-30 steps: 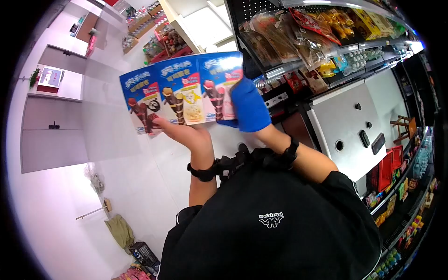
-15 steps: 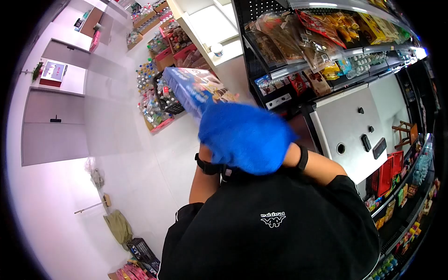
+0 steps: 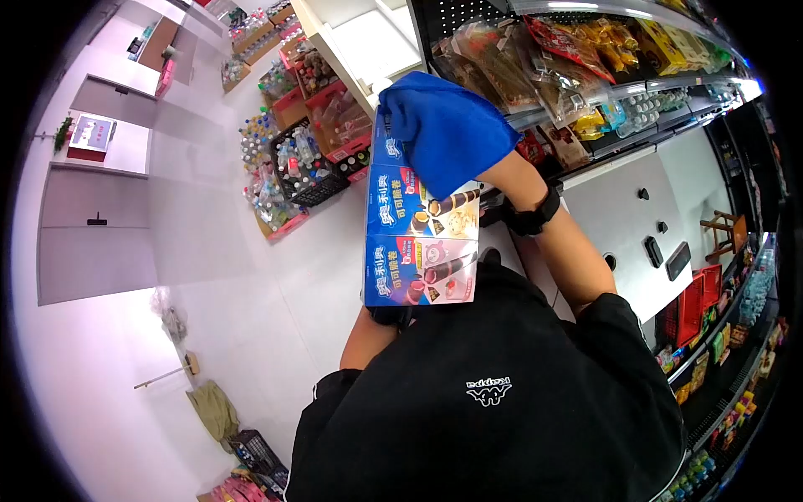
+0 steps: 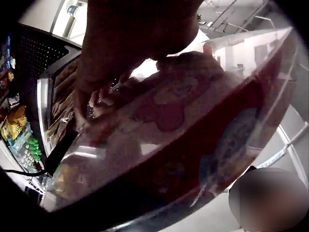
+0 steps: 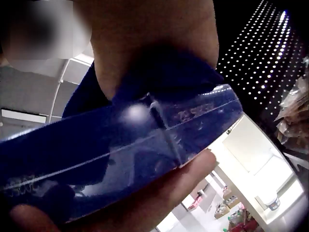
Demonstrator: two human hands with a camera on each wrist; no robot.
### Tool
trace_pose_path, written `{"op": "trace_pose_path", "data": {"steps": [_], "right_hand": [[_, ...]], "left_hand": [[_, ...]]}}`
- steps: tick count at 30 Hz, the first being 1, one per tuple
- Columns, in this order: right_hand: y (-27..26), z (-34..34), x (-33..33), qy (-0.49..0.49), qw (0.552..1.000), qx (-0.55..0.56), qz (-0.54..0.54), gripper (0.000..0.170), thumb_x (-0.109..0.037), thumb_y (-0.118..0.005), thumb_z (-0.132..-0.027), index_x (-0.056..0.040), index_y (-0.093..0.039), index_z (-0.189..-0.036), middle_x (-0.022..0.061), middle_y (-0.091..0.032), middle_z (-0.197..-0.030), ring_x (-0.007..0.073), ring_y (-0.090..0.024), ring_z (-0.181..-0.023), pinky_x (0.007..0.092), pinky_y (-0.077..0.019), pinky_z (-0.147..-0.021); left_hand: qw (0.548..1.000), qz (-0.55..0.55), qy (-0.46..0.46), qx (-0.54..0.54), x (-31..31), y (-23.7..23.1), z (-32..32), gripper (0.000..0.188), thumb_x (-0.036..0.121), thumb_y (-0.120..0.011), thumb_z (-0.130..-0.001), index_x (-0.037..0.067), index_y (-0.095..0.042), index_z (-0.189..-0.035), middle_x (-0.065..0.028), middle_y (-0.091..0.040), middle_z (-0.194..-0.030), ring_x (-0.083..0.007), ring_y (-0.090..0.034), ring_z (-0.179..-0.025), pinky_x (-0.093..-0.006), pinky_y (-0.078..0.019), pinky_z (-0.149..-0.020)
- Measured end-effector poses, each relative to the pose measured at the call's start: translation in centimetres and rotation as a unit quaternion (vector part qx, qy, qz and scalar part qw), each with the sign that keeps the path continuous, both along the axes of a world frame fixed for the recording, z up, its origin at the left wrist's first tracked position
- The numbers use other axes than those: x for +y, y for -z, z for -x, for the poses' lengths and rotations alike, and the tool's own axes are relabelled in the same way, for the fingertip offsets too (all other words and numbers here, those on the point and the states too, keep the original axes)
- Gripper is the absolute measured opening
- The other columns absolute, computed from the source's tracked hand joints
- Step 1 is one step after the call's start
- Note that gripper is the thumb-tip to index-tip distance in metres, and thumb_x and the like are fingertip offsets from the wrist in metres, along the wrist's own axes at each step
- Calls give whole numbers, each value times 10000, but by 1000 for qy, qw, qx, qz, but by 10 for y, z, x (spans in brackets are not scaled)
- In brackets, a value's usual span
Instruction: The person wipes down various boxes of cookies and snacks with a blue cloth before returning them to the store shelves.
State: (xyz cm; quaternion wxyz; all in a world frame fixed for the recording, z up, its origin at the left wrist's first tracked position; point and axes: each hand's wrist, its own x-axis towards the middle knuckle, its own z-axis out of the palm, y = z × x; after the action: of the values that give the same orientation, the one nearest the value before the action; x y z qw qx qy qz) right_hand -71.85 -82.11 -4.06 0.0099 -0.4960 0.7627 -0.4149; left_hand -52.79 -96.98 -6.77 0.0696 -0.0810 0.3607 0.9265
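Over pale floor [image 3: 268,335]: left hand [image 4: 130,48] grips snack boxes [image 3: 418,237]
Blue cloth [image 3: 452,130]: covers right hand [image 3: 502,173], grasp unclear
Room: black shelving [image 3: 462,15], bottle crate [image 3: 322,192]

Bottles [image 3: 299,159] in a black crate [image 3: 324,193], packets [image 5: 295,116] beside a perforated black panel [image 5: 256,58]

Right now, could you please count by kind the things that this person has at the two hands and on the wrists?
Snack pack: 1
Blue cloth: 1
Black wrist straps: 2
Total: 4
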Motion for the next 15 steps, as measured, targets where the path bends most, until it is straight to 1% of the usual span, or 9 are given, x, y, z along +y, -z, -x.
{"op": "trace_pose_path", "data": {"steps": [2, 3, 6, 9, 11, 12, 13, 14, 15], "right_hand": [[2, -10, 4, -17, 1000, -3, 8, 703, -410, -729, -868, -136, -482, -1466, 160, -483, -1482, 324, -473, -1365, 447, -366, -1153], [1, -32, 5, -41, 999, 18, 4, 709, -407, -745, -858, -135, -488, -1461, 160, -493, -1474, 324, -481, -1358, 447, -375, -1147], [-18, -111, 17, -91, 984, 145, -58, 748, -442, -740, -856, -144, -459, -1482, 171, -422, -1527, 340, -438, -1391, 460, -337, -1175], [16, -150, 28, -168, 985, -23, 23, 790, -492, -714, -866, -160, -411, -1515, 169, -365, -1564, 346, -381, -1429, 475, -301, -1193], [39, -137, 49, -157, 985, -74, -2, 811, -509, -704, -869, -158, -388, -1528, 158, -360, -1571, 335, -377, -1434, 478, -292, -1196], [29, -125, 51, -138, 988, 14, -69, 818, -502, -713, -865, -161, -383, -1531, 154, -358, -1572, 337, -392, -1425, 474, -319, -1182], [20, -114, 54, -121, 978, 105, -131, 825, -495, -722, -861, -165, -378, -1534, 151, -357, -1573, 339, -408, -1416, 471, -346, -1168], [-1, -99, 55, -89, 974, 143, -148, 824, -468, -751, -844, -182, -394, -1529, 143, -369, -1570, 334, -425, -1406, 467, -366, -1158], [-8, -84, 58, -57, 973, 164, -150, 755, -413, -758, -836, -168, -440, -1475, 140, -422, -1514, 327, -463, -1360, 452, -387, -1134]], "left_hand": [[1000, -5, 0, -1, 0, -1, 1, 840, 670, -485, -923, 46, -369, -1474, -164, -532, -1390, -341, -559, -1243, -489, -477, -1033], [1000, -8, -1, -4, 0, -2, 1, 850, 677, -485, -919, 45, -367, -1475, -167, -531, -1392, -343, -557, -1245, -491, -476, -1034], [1000, -16, 1, -7, -2, -6, 3, 882, 700, -486, -906, 41, -361, -1478, -174, -525, -1398, -351, -554, -1251, -499, -474, -1038], [1000, -25, 7, -9, -5, -17, 6, 913, 723, -486, -894, 37, -355, -1481, -182, -519, -1405, -358, -551, -1256, -507, -472, -1041], [999, -31, 14, -11, -5, -24, 9, 934, 738, -486, -885, 34, -351, -1484, -187, -515, -1409, -363, -549, -1260, -512, -470, -1044], [999, -34, 16, -12, -4, -26, 10, 944, 746, -486, -881, 33, -349, -1485, -189, -513, -1411, -366, -548, -1262, -514, -469, -1045], [999, -39, 16, -16, -1, -28, 12, 955, 754, -486, -877, 32, -347, -1486, -192, -511, -1413, -368, -547, -1264, -517, -469, -1046], [999, -42, 19, -15, 0, -31, 15, 965, 761, -486, -873, 30, -345, -1487, -194, -509, -1415, -371, -546, -1265, -519, -468, -1047], [999, -44, 19, -18, 3, -33, 18, 976, 769, -486, -868, 29, -343, -1488, -197, -507, -1417, -373, -544, -1267, -522, -467, -1048]]}}
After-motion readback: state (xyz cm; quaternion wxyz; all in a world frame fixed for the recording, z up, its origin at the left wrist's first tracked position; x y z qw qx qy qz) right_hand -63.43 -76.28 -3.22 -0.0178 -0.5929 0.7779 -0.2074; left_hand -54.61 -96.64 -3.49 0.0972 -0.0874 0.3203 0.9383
